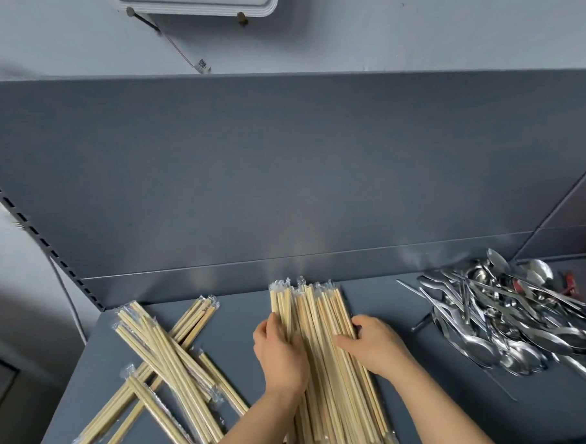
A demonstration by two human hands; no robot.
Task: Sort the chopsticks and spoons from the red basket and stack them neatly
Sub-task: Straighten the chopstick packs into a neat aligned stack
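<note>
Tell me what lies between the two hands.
The stack of wrapped chopsticks, flanked by the left hand and right hand, seen in the head view.

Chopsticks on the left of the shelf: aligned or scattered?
Scattered. The left chopsticks cross each other at several angles, while the middle bundle lies parallel.
</note>
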